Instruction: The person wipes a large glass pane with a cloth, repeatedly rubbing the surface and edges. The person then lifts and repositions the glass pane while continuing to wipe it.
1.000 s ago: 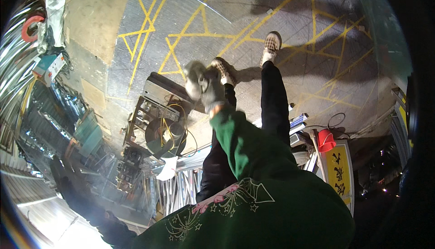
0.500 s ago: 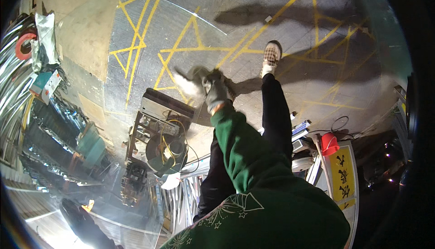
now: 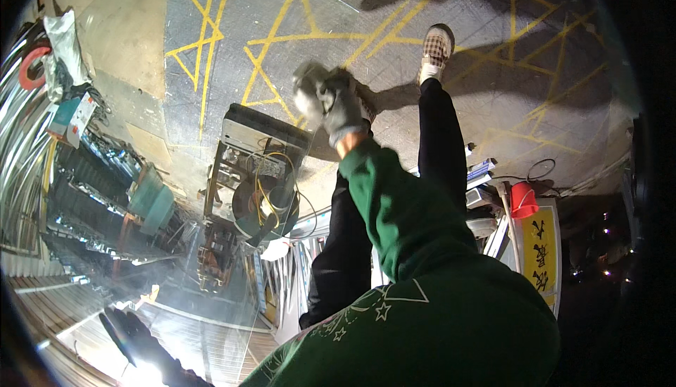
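My right hand (image 3: 343, 109) wears a grey glove and reaches out from a green sleeve, over the floor near my left foot. Its fingers look curled against a grey-white thing (image 3: 308, 92), smeared by motion, whose kind I cannot make out. No left hand can be made out. A dark shape (image 3: 144, 345) stands out against a bright light at the lower left; I cannot tell what it is. Just left of my glove sits a metal machine (image 3: 262, 128) with a yellow cable (image 3: 263, 204) looped over it.
Yellow lines cross the grey floor (image 3: 408, 126) around my checked shoe (image 3: 438, 45). On the right stand a red bucket (image 3: 523, 200) and a yellow sign board (image 3: 541, 246). Long metal strips (image 3: 21, 154) and an open carton (image 3: 74, 119) crowd the left side.
The grey-white blur has swung in closer to my glove, from its lower left. The view has shifted, so the floor and my right shoe sit higher in the picture.
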A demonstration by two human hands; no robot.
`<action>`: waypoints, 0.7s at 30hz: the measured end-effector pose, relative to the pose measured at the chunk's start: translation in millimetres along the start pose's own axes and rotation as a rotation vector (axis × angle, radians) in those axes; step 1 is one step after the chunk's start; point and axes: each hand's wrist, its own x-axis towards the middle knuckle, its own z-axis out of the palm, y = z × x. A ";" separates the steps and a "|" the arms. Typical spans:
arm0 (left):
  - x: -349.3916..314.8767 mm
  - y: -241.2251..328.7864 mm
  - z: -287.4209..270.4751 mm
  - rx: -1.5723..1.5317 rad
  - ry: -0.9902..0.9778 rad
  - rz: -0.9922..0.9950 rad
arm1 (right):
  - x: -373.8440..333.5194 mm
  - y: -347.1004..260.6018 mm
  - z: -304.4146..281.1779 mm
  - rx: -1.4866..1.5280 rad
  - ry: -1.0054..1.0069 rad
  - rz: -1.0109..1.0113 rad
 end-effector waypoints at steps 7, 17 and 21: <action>-21.4 61.4 24.1 0.568 -0.036 0.242 | -280.0 61.9 37.8 0.328 -0.481 0.292; -35.4 103.2 37.5 0.419 -0.039 0.220 | -100.4 31.6 13.2 -0.129 -0.068 -0.087; -34.2 93.2 26.1 0.536 -0.022 0.266 | -93.4 44.3 24.7 0.193 -0.085 -0.019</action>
